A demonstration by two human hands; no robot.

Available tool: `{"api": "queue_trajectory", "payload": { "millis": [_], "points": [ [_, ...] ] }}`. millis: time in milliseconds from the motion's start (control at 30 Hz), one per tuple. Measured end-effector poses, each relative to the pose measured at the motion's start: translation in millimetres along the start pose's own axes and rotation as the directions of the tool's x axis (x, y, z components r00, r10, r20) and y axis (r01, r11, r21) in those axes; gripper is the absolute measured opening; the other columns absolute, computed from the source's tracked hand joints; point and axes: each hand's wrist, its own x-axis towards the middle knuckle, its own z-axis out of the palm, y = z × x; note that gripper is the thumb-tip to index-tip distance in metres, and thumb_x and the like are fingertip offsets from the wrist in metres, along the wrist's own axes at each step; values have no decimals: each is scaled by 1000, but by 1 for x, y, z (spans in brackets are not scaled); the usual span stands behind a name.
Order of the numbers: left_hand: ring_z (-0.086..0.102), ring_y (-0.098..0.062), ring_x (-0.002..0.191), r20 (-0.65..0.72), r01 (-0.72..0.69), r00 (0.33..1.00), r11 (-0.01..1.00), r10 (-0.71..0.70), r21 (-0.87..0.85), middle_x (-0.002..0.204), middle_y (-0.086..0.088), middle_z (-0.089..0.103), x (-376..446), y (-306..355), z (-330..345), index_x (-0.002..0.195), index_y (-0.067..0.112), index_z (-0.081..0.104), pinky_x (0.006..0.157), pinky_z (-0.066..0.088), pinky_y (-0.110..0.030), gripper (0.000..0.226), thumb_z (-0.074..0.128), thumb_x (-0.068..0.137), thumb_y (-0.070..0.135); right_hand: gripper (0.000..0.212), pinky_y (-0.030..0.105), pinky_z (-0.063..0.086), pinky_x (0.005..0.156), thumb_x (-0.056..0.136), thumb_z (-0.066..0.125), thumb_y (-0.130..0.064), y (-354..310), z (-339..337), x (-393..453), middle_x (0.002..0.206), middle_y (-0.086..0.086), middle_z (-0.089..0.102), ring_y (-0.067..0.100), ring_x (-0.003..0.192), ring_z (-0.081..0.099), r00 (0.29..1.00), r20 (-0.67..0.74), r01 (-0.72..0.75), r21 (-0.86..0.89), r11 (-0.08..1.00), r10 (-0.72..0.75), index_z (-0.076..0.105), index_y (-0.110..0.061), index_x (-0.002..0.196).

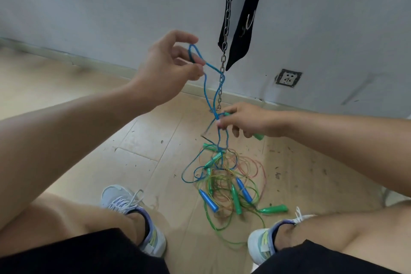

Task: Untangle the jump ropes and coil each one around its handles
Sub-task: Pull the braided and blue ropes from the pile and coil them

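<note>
**Jump ropes still one big knot**

The blue rope (208, 87) is lifted up off the pile, looped at the top around the left hand's (169, 66) fingers, two strands hanging down and crossing near the right hand (246, 121), which grips a green handle (258, 136). The rest is a tangled heap (224, 180) on the floor: green, yellow and pinkish cords mixed together, with blue handles (209, 200) and more green ones poking out.

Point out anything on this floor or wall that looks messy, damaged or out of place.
The jump ropes lie in one tangled heap on the floor between the shoes, blue and green handles mixed in. The floor beside the heap is scuffed and littered with dark specks. The wall socket sits crooked, with rough edges around its frame.
</note>
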Motion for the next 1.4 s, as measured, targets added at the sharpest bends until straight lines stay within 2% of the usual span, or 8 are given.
{"api": "queue_trajectory", "payload": {
  "millis": [200,367,600,867,1000,1100,1233,1400],
  "points": [
    [70,-27,95,148,426,887,899,-438,104,105,-6,67,-1,-34,-11,135,7,49,92,58,-45,59,75,82,-2,23,21,24,38,100,54,-19,-37,-17,-5,73,2,65,15,55,53,980,-201,117,553,825,-4,60,-14,78],
    [71,-20,99,411,255,831,913,-375,317,111,0,71,-15,-40,9,128,28,61,87,57,-36,50,81,82,24,22,20,21,35,102,51,-22,-63,-28,-16,72,0,64,15,55,57,984,-166,163,708,687,-62,56,-15,81],
    [65,-10,70,453,211,819,919,-352,333,80,-3,71,-9,-42,20,102,6,73,70,55,-28,26,66,95,30,17,20,24,35,99,51,-22,-57,-48,-19,75,2,63,15,57,55,959,-275,257,757,600,-65,56,-17,83],
    [64,-13,60,127,169,977,985,-171,29,76,-5,67,4,-30,17,93,10,70,66,57,-26,19,58,101,23,32,20,35,41,89,72,-41,-1,-66,-13,102,0,75,11,68,69,955,-293,17,212,977,47,70,-19,113],
    [60,-13,56,118,100,988,995,-97,-15,71,-3,65,6,-12,18,85,16,70,59,51,-22,24,56,102,25,42,30,58,70,83,82,-16,20,-46,-8,105,2,76,13,74,75,988,-133,-74,12,997,75,69,-18,123],
    [58,-13,55,158,79,985,993,-63,-92,68,-2,64,4,6,24,84,15,67,57,49,-21,25,53,103,23,55,11,46,51,87,78,-9,14,-20,-1,121,2,68,16,73,73,995,-91,-36,86,996,43,60,-14,138],
    [58,-15,55,166,54,986,981,-22,-187,68,-1,65,3,25,30,85,13,65,57,49,-22,25,52,104,22,69,11,50,62,86,80,-16,10,0,6,133,-9,58,12,89,75,998,58,20,-6,1000,-19,50,-28,147],
    [57,-12,53,98,69,994,966,-46,-247,66,1,65,8,28,18,87,13,65,58,49,-22,23,53,103,23,3,18,32,39,96,69,-20,12,14,8,86,-7,69,10,86,76,983,183,-2,-3,1000,3,67,-17,96]
  ]
}}
